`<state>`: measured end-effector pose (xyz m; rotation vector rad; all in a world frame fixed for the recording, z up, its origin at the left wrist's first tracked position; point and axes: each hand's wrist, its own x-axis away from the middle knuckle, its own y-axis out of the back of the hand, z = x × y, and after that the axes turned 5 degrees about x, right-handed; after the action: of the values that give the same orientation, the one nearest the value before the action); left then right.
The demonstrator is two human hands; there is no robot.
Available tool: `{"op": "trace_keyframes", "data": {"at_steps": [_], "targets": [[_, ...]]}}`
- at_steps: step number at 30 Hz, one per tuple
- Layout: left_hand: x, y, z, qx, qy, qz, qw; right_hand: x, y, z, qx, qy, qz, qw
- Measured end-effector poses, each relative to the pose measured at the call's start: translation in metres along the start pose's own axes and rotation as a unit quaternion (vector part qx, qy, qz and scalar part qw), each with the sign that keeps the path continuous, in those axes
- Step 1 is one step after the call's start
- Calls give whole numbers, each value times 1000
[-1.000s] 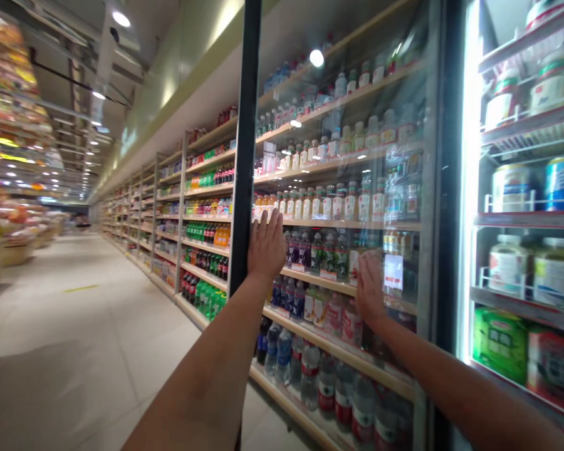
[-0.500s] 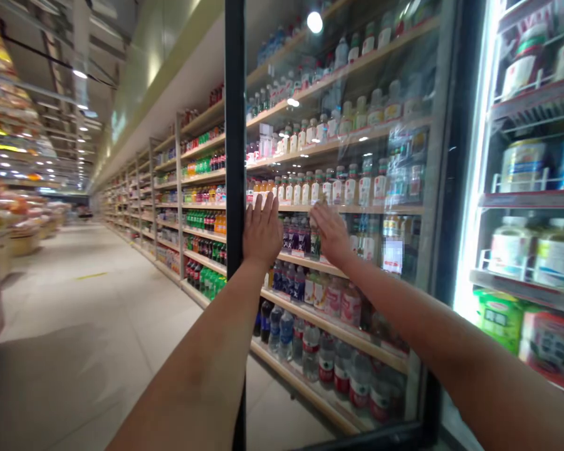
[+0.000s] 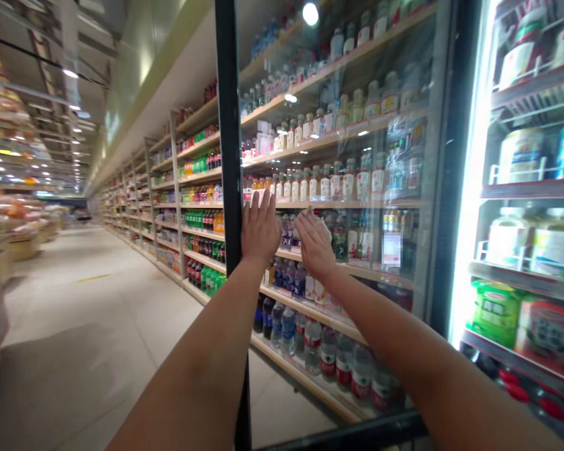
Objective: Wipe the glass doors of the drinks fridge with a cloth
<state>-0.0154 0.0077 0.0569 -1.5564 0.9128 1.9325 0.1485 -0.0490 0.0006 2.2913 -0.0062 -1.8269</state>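
My left hand lies flat on a glass fridge door, fingers up and spread, right beside the door's black upright edge. My right hand rests on the same pane just to the right of it, fingers stretched up and slightly bent. Neither hand holds anything that I can make out. Through the glass I see shelves of bottled drinks.
The lit fridge interior stands open at the right, with tubs and green packs on wire shelves. A long aisle floor runs off to the left along shelving of bottles. Display stands line the far left.
My right hand has slid left and upward across the glass, from low on the pane to close beside my left hand. The left hand stayed by the door's edge.
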Motion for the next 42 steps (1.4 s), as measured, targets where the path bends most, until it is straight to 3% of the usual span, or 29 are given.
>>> {"op": "trace_keyframes", "data": {"at_steps": [4,9,12,16,20,22,25,29,32,37,39,42], "targets": [[5,-3,0,14,-14,-16,1000,13,-4,13,-49,-20,10,999],[36,-17,-21,116,-206,24,971,25,-5,25,-208,-124,-3,970],[54,-22,-33,119,-234,49,964,24,9,9,-238,-141,-21,961],[68,-18,-42,24,-218,76,973,26,42,-49,-28,-132,-21,991],[76,-11,-41,-31,-233,121,964,51,57,-103,150,-109,60,981],[70,-8,-35,-40,-266,124,955,67,53,-115,173,-85,69,979],[38,-2,-23,-45,-271,103,956,81,40,-113,190,-94,20,977],[-7,3,-14,-43,-160,27,986,86,28,-103,200,-101,-41,974],[-3,-6,-20,-31,-106,-6,994,87,27,-103,197,-96,-44,975],[28,-16,-24,-20,-218,57,974,88,26,-107,191,-101,-39,975],[16,-11,-16,-20,-228,69,971,89,25,-107,192,-100,-38,976],[-16,-2,-2,-12,-156,23,987,89,25,-108,199,-95,-43,974]]}}
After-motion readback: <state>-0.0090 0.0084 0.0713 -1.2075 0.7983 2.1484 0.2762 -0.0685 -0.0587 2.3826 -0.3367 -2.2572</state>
